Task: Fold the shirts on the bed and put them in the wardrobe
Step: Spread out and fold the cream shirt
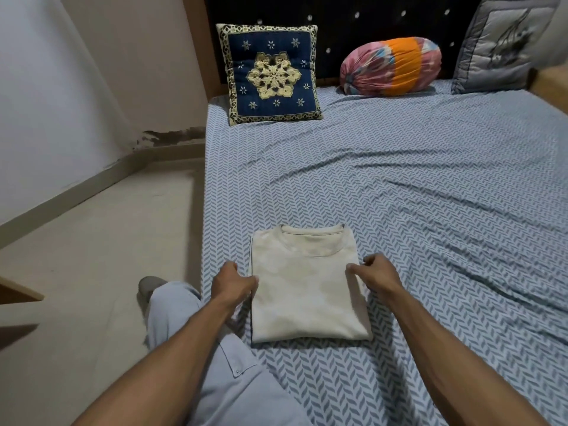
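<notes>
a folded cream shirt [305,287] lies flat near the bed [430,186]'s left edge (collar toward the headboard). the left hand [235,282] pinches its left side; the right hand [376,273], fingers curled, pinches its right side.

Soft, dimmish indoor light is falling evenly, perhaps from overhead; shadows are staying faint, edges are bending, corners blurring slightly.
</notes>
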Motion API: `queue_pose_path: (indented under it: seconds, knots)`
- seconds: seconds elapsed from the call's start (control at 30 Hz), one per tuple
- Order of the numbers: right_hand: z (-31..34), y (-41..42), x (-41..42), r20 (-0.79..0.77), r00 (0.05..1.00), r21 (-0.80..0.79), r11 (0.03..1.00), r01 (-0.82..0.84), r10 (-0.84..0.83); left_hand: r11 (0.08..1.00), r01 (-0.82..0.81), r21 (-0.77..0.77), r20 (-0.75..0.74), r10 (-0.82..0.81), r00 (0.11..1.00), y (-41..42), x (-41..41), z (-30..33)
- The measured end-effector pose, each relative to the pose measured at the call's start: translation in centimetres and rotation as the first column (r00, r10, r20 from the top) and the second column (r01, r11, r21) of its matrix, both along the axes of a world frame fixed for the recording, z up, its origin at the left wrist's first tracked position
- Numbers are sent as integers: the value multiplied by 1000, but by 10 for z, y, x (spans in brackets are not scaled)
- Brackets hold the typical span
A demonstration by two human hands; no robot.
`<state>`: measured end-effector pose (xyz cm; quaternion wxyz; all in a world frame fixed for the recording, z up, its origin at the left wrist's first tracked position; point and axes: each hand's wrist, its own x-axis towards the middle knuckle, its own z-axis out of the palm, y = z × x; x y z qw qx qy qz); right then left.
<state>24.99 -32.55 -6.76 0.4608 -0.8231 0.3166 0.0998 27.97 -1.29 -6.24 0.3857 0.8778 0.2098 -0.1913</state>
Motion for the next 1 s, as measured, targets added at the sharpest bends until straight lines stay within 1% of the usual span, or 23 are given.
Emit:
queue_pose_path:
  seconds: [0.07,0.13,0.23,0.3,0.4,0.5,0.6,0.67,0.73,0.8,0.87,0.93,1.0]
  knots:
    - [5,2,20,7,1000,71,997,11,-12,998,-41,-47,9,42,999,-6,17,-3]
    - [12,5,33,-35,999,97,995,28,-24,993,-80,-89,-22,79,997,-12,31,-6]
    - [15,6,48,-119,991,143,987,75,-58,995,-68,-68,-101,61,993,-18,45,-9]
    - [11,3,55,-174,983,169,981,95,-66,994,-68,-89,-151,54,987,-20,51,-9]
    - [8,-1,59,-233,972,213,974,81,-30,972,-142,-185,-219,100,971,-19,59,-15]
    - [7,-1,61,-270,961,273,962,15,61,957,-144,-253,-268,73,961,-20,63,-16]
    - [3,-1,63,-225,969,314,949,-21,96,925,-189,-330,-267,101,958,-22,64,-12]
    - [4,-1,59,-162,984,390,921,-1,70,888,-200,-413,-257,97,962,-26,60,-4]
    - [2,0,54,-98,995,513,857,43,9,817,-238,-526,-264,110,958,-28,53,6]
    - [6,4,49,-69,997,577,815,58,-23,728,-273,-629,-273,122,954,-29,45,14]
    - [10,8,48,-34,999,597,802,31,-13,681,-270,-681,-256,125,959,-29,40,20]
    - [20,13,48,8,1000,614,789,-18,16,656,-250,-712,-221,129,967,-23,36,28]
    - [35,15,50,66,996,651,755,-85,55,639,-217,-738,-182,121,976,-10,35,40]
